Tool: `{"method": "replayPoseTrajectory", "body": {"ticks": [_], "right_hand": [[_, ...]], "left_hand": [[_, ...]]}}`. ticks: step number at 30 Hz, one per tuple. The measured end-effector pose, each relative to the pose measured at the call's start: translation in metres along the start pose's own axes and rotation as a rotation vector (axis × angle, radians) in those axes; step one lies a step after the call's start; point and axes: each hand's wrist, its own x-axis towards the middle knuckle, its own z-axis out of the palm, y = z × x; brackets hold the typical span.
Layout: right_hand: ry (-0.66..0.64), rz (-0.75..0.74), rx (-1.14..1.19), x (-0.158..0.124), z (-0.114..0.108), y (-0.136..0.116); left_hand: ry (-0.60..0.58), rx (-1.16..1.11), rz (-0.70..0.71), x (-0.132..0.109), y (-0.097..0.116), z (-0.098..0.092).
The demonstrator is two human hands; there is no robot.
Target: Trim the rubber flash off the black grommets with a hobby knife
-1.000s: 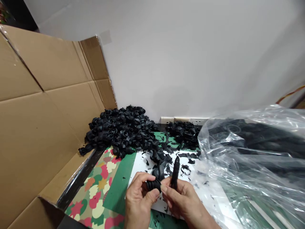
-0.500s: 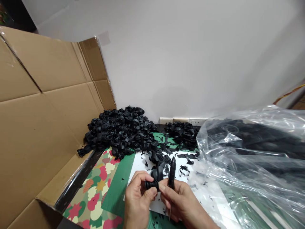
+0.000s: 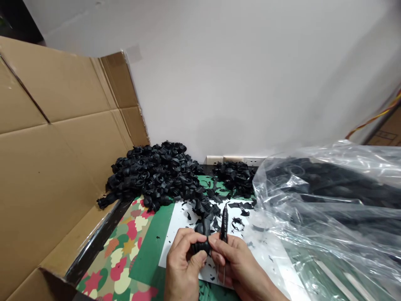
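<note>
Black ribbed rubber-looking part (image 3: 199, 246) sits at near centre, held up between both hands over a white sheet (image 3: 177, 219). Left hand (image 3: 185, 263) has it pinched, thumb on the near side, index over the far side, remaining fingers curled behind. Right hand (image 3: 236, 261) meets its right end, thumb and index tips closed at the edge; whether they nip the rim or a loose flap, can't tell. Same right hand carries a slim black tool with thin metal prongs (image 3: 224, 223), roughly upright, black end up past the index, prongs down under the palm. My read: part is light, soft, springy, hard to break, maybe a bit slick; ribs should give decent purchase, so grip round the ribbed body, lightly, or it'll squash. Thin edges likely tear easily. Poses: left comes in from near left, wrist low, fingers pointing far; right forearm angles in from near right, palm turned inward. Big pile of black ribbed parts (image 3: 156, 175) far left, smaller heap of black scraps (image 3: 236, 177) far centre-right.
</note>
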Motion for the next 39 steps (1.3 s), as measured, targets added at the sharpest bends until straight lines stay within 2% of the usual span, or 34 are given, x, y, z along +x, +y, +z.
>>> {"method": "replayPoseTrajectory", "body": {"ticks": [6,10,13,17,20,23,29,39], "right_hand": [[-0.004,-0.027,-0.026,0.0,0.001,-0.001],[0.014,-0.072,-0.122,0.004,0.001,0.003],[0.108,-0.228,-0.24,0.001,-0.001,-0.001],[0.194,-0.475,-0.312,-0.01,-0.005,-0.013],[0.218,-0.579,-0.338,-0.016,-0.006,-0.017],[0.214,-0.588,-0.342,-0.017,-0.006,-0.014],[0.103,-0.549,-0.382,-0.011,-0.011,-0.009],[0.095,-0.622,-0.454,-0.01,-0.015,-0.004]], "left_hand": [[-0.059,-0.089,-0.147,0.003,-0.003,0.001],[-0.043,-0.031,-0.072,0.008,-0.002,-0.001],[-0.007,0.03,-0.009,0.01,-0.001,-0.004],[-0.025,0.029,-0.032,0.007,0.0,-0.006],[-0.02,0.023,-0.063,0.005,0.002,-0.005],[-0.029,0.019,-0.071,0.004,0.003,-0.004],[-0.05,0.033,-0.043,0.003,0.004,-0.006],[-0.054,0.038,-0.04,0.003,0.003,-0.005]]}}
